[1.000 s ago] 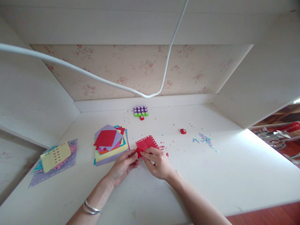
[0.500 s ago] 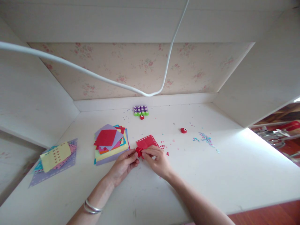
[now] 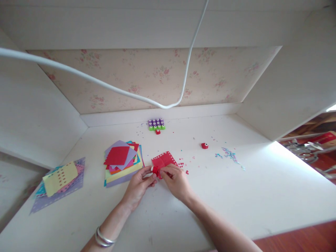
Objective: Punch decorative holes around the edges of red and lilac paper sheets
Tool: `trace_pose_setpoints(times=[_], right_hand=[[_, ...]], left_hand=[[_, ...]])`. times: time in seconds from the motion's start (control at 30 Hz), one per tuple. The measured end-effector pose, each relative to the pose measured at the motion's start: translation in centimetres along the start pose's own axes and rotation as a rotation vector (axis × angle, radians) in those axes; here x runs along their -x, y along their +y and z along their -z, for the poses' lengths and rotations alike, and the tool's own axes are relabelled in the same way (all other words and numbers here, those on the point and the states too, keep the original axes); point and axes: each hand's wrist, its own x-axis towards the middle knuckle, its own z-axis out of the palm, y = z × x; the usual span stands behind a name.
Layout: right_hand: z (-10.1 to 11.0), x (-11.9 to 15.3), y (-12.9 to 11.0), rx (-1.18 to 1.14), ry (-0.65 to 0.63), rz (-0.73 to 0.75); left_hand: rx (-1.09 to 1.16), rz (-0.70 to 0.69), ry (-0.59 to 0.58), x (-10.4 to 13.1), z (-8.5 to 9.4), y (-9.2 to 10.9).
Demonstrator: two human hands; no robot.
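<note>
My left hand [image 3: 141, 182] is closed around a small red craft punch [image 3: 155, 170], its white button facing left. Against the punch's right side, the thumb and fingers of my right hand [image 3: 175, 178] are pinched together. A bit of red shows at those fingertips, but what they grip is hidden. Just behind my right hand lies a sheet of red paper [image 3: 164, 159] with punched holes along its edges, partly covered by the hand. Small red paper cutouts [image 3: 181, 164] are scattered to its right.
Left of my hands lies a stack of coloured paper [image 3: 119, 155], with punched sheets [image 3: 61, 178] farther left. Purple and green punches [image 3: 156, 123] stand in rows at the back, a red one [image 3: 158, 132] before them. Another red punch [image 3: 204, 145] and blue-purple confetti [image 3: 230, 154] lie right.
The red punch has turned in my left hand, so its white button now shows on the left. My right fingers stay at its side. The view has shifted slightly.
</note>
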Motion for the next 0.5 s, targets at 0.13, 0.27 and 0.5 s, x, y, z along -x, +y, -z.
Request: trace_pose_setpoints(times=[0.13,0.27,0.5], right_hand=[[0.13,-0.04,0.10,-0.003,-0.020,0.007],[0.12,-0.10,0.28,0.014,-0.015,0.050],[-0.06,0.10,0.56,0.052,-0.034,0.107]], left_hand=[[-0.065,-0.023,-0.013,0.01,-0.06,-0.05],[-0.100,-0.049,-0.018,0.10,-0.13,-0.13],[-0.062,-0.063,0.010,0.36,-0.47,-0.09]])
